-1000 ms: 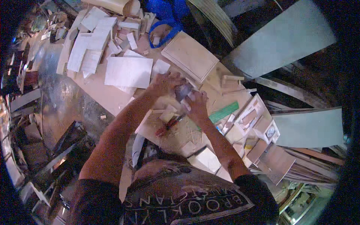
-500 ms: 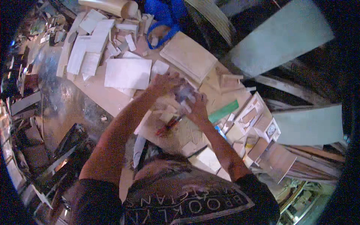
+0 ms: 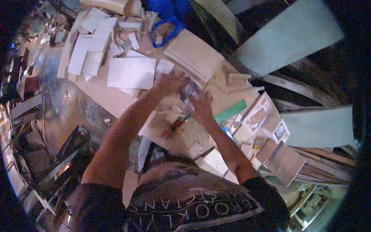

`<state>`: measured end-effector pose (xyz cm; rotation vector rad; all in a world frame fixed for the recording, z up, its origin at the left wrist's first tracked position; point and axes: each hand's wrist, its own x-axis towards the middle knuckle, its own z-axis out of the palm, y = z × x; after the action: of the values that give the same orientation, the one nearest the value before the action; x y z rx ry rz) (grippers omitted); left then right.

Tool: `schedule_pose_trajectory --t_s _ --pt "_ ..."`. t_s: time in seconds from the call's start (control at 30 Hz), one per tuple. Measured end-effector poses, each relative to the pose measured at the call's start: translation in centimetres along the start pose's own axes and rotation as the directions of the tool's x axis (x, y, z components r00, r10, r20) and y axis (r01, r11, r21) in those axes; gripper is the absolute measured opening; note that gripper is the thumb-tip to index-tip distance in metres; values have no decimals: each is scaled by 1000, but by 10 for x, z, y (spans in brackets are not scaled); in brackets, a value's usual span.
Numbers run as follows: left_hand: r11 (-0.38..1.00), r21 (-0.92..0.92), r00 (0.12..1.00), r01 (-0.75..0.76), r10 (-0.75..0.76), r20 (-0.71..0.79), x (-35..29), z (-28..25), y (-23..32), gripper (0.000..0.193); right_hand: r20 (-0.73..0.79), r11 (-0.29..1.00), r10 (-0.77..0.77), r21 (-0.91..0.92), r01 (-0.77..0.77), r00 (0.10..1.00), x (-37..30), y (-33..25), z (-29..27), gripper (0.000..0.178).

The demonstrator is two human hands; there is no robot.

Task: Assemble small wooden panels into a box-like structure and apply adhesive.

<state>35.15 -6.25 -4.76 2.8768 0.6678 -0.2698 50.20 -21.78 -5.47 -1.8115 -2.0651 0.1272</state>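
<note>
Since the earlier pictures the hands have barely shifted — both stay together over the same spot on the worktable, the small object between them sitting a little closer to the left fingers than before.

The left hand reaches in from the lower left, its fingers curled around one side of a small greyish, shiny object; what that object is made of cannot be told, as it is blurred. The right hand meets it from below, fingers raised and pressed against the object's other side, so the thing is pinched between the two hands, just above the tabletop.

Under the hands lies a pale wooden worktable strewn with offcuts. Just below the right hand lies a slim red-handled tool, apart from both hands. To the right of the right wrist is a flat green strip, lying aslant. Left of the left hand rests a flat white rectangular sheet; beyond the hands, a stack of pale square boards. At the top edge a blue bag with looped handles sits among wooden scraps — well apart from the hands. A large grey-green panel leans at the upper right.
</note>
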Motion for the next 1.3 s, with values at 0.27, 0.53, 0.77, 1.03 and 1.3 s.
schedule_pose_trajectory --t_s 0.27,0.53,0.77,1.03,1.3 --pt "999 -34 998 -15 13 -56 -1 -1 -2 44 -31 1000 -18 5 18 999 5 -2 -9 43" --pt "1000 23 997 -16 17 -81 3 6 -4 52 67 990 -40 141 30 997 7 -1 -17 41" --pt "999 17 994 28 -29 106 -1 12 -6 60 141 996 -68 -40 75 988 2 6 -10 55" --pt "995 76 960 -58 77 -270 5 2 -9 54 151 983 139 97 -154 979 -4 4 2 56" --pt "989 -130 994 67 -54 96 2 -4 4 57 -3 992 21 124 -21 1000 4 -4 -80 50"
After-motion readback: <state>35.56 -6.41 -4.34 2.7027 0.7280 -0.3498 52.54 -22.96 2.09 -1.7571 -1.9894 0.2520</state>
